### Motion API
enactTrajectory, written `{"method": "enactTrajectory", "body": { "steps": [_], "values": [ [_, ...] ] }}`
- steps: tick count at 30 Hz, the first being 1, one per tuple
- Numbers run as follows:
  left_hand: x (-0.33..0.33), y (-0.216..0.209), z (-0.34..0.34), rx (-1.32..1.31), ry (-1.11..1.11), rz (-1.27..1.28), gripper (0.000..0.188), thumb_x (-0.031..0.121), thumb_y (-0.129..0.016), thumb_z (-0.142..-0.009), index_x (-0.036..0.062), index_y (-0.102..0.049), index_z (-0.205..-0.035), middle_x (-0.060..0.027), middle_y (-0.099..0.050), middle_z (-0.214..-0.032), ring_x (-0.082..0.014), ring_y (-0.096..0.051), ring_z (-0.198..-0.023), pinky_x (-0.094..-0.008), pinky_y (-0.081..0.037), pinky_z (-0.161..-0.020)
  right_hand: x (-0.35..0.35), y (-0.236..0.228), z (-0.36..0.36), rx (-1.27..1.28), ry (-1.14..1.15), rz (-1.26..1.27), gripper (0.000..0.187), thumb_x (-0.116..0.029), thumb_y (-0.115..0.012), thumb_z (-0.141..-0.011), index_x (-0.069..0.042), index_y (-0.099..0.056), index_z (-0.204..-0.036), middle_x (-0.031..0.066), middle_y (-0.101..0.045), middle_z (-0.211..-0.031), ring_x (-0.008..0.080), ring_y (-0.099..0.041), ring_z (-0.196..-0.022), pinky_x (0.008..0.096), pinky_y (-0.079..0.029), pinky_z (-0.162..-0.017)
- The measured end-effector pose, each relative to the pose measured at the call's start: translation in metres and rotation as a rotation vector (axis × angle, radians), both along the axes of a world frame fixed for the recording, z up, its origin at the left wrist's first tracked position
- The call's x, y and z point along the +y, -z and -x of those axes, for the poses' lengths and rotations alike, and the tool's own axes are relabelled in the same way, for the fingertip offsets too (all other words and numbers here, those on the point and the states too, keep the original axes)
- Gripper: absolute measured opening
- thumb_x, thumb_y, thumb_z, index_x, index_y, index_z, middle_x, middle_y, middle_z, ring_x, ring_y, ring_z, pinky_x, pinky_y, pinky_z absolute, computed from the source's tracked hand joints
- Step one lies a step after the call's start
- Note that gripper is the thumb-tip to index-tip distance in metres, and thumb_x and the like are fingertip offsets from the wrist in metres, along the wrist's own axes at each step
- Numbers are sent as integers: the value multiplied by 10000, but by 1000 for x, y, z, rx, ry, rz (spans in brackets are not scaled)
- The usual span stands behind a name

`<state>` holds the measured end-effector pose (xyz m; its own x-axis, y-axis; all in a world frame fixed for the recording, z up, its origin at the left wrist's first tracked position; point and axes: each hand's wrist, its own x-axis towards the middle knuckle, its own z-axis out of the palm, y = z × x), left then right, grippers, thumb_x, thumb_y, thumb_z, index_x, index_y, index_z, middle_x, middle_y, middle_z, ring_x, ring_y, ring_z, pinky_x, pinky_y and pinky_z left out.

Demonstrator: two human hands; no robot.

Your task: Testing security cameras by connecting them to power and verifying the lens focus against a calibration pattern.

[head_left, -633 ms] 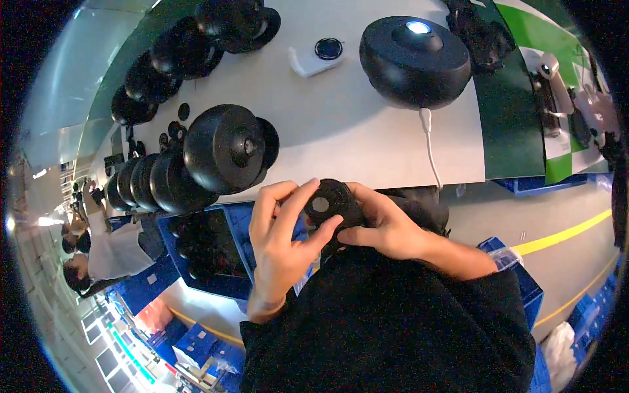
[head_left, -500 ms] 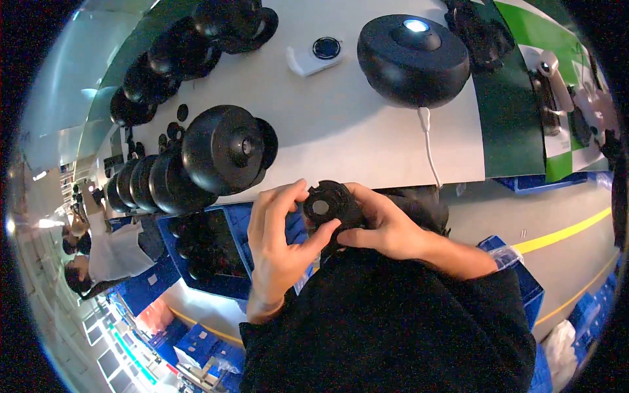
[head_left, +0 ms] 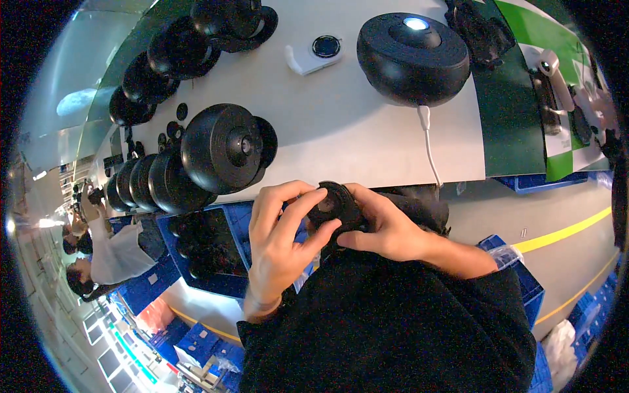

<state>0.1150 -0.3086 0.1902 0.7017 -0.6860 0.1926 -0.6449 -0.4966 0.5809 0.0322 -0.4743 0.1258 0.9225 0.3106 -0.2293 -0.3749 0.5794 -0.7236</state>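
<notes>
Close to my body, just off the table's near edge, I hold a small black round part (head_left: 342,200) with a ring-shaped rim. My left hand (head_left: 278,229) pinches it from the left, fingertips over its front face and thumb at the lower edge. My right hand (head_left: 390,229) grips its right side, with the thumb underneath and the fingers behind it. The fingers cover part of its face, and its far side is hidden. Ahead on the table stands a black rounded device (head_left: 413,65) with a lit lens on top and a white cable (head_left: 429,147).
Black rounded housings (head_left: 219,147) line the table's left side, with small black discs (head_left: 182,111) between rows. A white handheld piece (head_left: 318,54) with a dark round face lies mid-table. Blue crates (head_left: 203,245) stand below the edge. At far left is another person (head_left: 114,255).
My left fingers have moved right, over the face of the round part, covering more of the pale disc at its centre. The part has turned slightly; my right hand stays nearly still.
</notes>
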Motion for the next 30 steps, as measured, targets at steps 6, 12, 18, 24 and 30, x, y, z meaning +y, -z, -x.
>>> {"method": "enactTrajectory", "body": {
  "steps": [6,12,18,24,30],
  "values": [
    [0,-1,1,56,-43,14,517,89,-863,-645,27,-661,-1116,-119,-566,-1058,-262,-581,-896,-348,-500,-761,-2,-1,0,-22,-4,32,629,31,-677,-820,21,-388,-1379,111,-548,-1278,191,-505,-1214,338,-397,-1058],
    [1,-4,-1,68,-12,-42,545,118,-863,-648,39,-652,-1144,-112,-567,-1058,-267,-583,-912,-361,-501,-770,-3,-1,1,-18,-20,18,619,34,-668,-825,17,-391,-1378,106,-551,-1268,184,-506,-1207,336,-401,-1050],
    [2,-2,0,58,-52,3,538,95,-867,-608,46,-666,-1105,-118,-592,-1087,-273,-616,-955,-353,-519,-825,-2,-2,1,-55,-9,20,620,34,-668,-827,15,-390,-1381,103,-550,-1271,182,-505,-1208,337,-403,-1049],
    [4,0,-2,47,8,-35,482,117,-834,-681,73,-677,-1135,-97,-594,-1094,-255,-598,-898,-329,-492,-742,-2,-2,2,-24,-10,27,636,34,-667,-830,8,-375,-1394,103,-544,-1282,183,-506,-1209,336,-406,-1049],
    [15,17,13,125,-202,92,494,23,-738,-757,27,-606,-1233,-124,-590,-1103,-207,-585,-860,-294,-456,-684,2,2,2,-72,180,5,665,50,-629,-859,0,-322,-1447,97,-530,-1293,178,-499,-1212,335,-424,-1024]
  ]
}}
